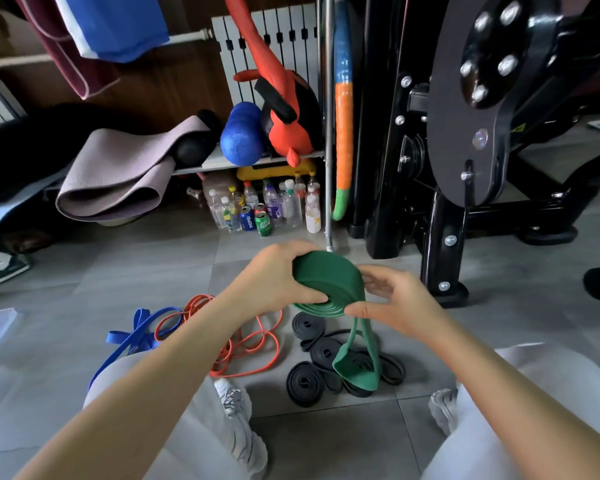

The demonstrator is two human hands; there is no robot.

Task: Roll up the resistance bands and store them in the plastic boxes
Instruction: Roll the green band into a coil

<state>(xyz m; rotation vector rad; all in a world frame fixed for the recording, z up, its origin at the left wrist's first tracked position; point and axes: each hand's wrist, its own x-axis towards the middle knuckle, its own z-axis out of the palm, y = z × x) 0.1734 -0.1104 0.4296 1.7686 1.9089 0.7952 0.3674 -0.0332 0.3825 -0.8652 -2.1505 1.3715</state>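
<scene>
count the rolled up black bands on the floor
3 plainly show: the far coil, the middle coil and the near coil. The green band has a hanging tail that covers more black band, possibly a fourth coil.

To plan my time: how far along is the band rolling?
Done: black rubber bands lie coiled on the floor. In hand: left hand and right hand grip the wide green rubber band, mostly rolled, tail hanging. Remaining: thin orange band and flat blue band lie unrolled.
</scene>
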